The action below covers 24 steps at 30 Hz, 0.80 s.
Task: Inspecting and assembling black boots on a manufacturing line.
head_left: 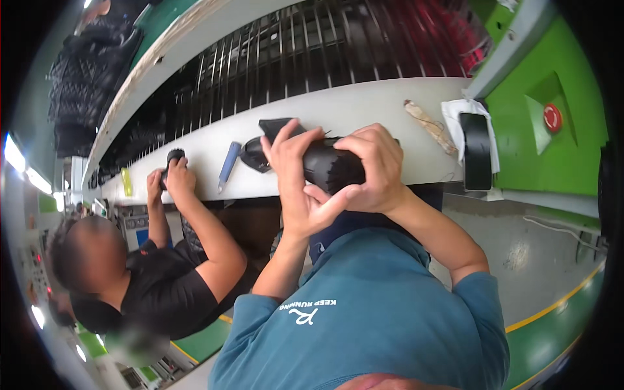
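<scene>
Between my hands is a black shoe upper [328, 166], rounded and glossy, with a puckered edge toward me. My left hand [289, 175] grips its left side, thumb stretched along the near edge. My right hand [377, 166] curls over its right end, fingers on top and thumb beneath. The two thumbs come close together in front. Another black piece [253, 155] shows on the white worktop [390, 104] just left of my left hand; my fingers partly cover it, and I cannot tell whether it joins the upper.
A blue cutter [229, 162] lies to the left. To the right are a beige wrapped stick [429, 127], a white cloth [455, 110] and a black phone [476, 153]. A co-worker [175, 273] at left handles a black item. Beyond the worktop runs a metal-bar rack [305, 55]; a green machine [552, 169] stands right.
</scene>
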Motion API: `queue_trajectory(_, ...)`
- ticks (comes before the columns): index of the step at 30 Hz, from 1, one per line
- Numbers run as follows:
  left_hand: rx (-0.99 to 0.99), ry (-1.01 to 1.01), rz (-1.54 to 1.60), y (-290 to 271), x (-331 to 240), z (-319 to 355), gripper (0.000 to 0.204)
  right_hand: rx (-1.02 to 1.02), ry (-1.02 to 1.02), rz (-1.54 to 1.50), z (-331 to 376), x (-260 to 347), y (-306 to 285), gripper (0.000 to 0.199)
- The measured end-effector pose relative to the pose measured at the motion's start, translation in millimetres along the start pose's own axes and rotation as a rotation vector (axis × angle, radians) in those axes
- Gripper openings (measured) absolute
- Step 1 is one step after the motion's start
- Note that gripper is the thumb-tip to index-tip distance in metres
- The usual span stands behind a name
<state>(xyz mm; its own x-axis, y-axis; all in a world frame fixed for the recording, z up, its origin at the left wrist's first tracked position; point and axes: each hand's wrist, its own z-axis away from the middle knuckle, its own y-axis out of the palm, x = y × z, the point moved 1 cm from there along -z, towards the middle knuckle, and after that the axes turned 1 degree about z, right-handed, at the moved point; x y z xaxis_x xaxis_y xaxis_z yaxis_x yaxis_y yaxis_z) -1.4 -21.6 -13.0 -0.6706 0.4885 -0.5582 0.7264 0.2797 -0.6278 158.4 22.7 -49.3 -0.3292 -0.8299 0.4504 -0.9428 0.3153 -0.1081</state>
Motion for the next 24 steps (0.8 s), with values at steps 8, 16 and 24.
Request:
queue_trajectory(8,-0.084,0.091,0.117,4,29,50,0.073,0.575,0.166,-0.196,14,-2,-37,0.091)
queue_trajectory(16,-0.118,0.040,0.083,28,60,126,0.097,0.738,0.079,-0.110,38,-2,-45,0.059)
queue_trajectory(24,-0.241,0.038,0.117,43,70,130,0.103,0.835,0.069,-0.035,37,20,-32,0.048)
